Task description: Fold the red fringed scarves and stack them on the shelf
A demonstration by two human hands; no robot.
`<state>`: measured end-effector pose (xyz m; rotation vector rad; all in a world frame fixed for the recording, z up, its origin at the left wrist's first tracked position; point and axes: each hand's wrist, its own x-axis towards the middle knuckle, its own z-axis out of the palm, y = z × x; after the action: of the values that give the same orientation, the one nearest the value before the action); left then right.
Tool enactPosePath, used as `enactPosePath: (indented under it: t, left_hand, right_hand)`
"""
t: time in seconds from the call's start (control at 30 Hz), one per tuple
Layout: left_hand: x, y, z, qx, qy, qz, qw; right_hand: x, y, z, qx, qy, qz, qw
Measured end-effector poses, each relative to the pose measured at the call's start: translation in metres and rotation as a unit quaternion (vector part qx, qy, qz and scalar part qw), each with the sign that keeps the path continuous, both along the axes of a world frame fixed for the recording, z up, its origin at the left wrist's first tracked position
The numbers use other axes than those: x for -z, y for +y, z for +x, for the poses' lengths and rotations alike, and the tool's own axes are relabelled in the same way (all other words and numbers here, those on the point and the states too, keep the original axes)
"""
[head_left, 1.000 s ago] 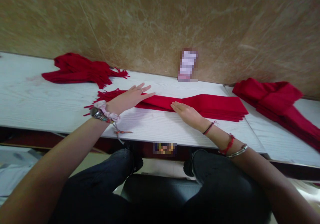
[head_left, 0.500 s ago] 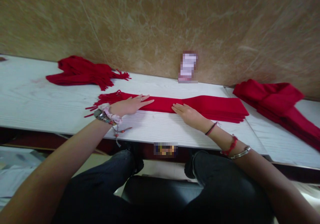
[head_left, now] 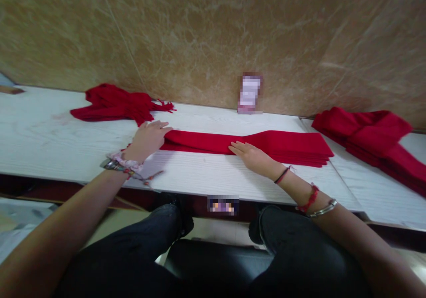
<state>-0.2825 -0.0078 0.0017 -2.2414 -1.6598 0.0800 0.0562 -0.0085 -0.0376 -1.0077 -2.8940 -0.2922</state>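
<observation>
A long red scarf (head_left: 206, 142) lies folded in flat layers along the white wood-grain table in front of me. Its right end is wider and shows several stacked edges. My left hand (head_left: 149, 139) rests over the scarf's left, fringed end, fingers stretched to the right; it covers nearly all of the fringe, and its thumb is hidden. A slanting crease shows in the cloth just right of that hand. My right hand (head_left: 254, 157) lies flat on the scarf's near edge around its middle, fingers extended.
A loosely bunched red scarf (head_left: 116, 103) with fringe lies at the back left. Another folded red scarf (head_left: 372, 143) lies at the right. A brown marble-patterned wall (head_left: 206, 41) rises behind the table (head_left: 196, 178). A blurred-out phone-like object (head_left: 249, 93) leans there.
My left hand has slid left along the scarf from its middle part to the fringed end, and the cloth there now has a crease. My right hand has stayed in place.
</observation>
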Motion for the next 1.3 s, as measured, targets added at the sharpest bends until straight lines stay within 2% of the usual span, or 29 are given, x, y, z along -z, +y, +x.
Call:
enactPosePath:
  t: [0.1,0.27,0.4,0.47,0.63,0.7,0.83,0.93,1.03,1.17,1.3]
  left_hand:
    - [-0.001,-0.005,-0.006,-0.025,-0.014,0.036,0.999]
    - [-0.009,-0.018,-0.017,0.001,0.024,-0.084,0.996]
    - [-0.02,-0.031,-0.015,-0.108,0.06,-0.063,0.99]
    - [-0.02,-0.03,-0.004,-0.101,0.062,-0.046,0.992]
    - [0.001,-0.013,0.037,0.065,-0.01,-0.055,0.996]
    - [0.011,-0.009,0.052,0.098,-0.047,-0.047,0.993]
    - [0.025,-0.007,0.068,0.089,-0.096,-0.077,0.988]
    - [0.03,-0.006,0.069,0.064,-0.092,-0.133,0.985]
    - [0.033,-0.004,0.066,0.058,-0.09,-0.15,0.983]
    - [0.033,-0.003,0.069,0.054,-0.092,-0.147,0.983]
    - [0.031,-0.003,0.078,0.054,-0.101,-0.067,0.991]
  right_hand:
    - [0.002,0.001,0.0,-0.003,0.001,0.003,1.0]
    - [-0.001,-0.002,-0.001,0.01,-0.01,0.006,1.0]
    - [-0.003,-0.003,-0.003,0.012,-0.009,0.01,1.0]
    - [-0.003,-0.003,-0.003,0.013,-0.01,0.011,1.0]
    - [-0.003,-0.004,-0.003,0.011,-0.005,0.012,1.0]
    - [-0.004,-0.003,-0.002,0.008,-0.001,0.008,1.0]
    - [-0.005,-0.003,-0.002,0.004,-0.005,0.0,1.0]
    - [-0.006,-0.005,-0.001,0.006,-0.021,-0.001,1.0]
    - [-0.01,-0.008,-0.006,0.002,-0.034,-0.003,0.999]
    - [-0.02,-0.004,-0.033,0.04,0.021,-0.011,0.999]
    - [-0.022,0.008,-0.072,0.123,0.098,-0.045,0.987]
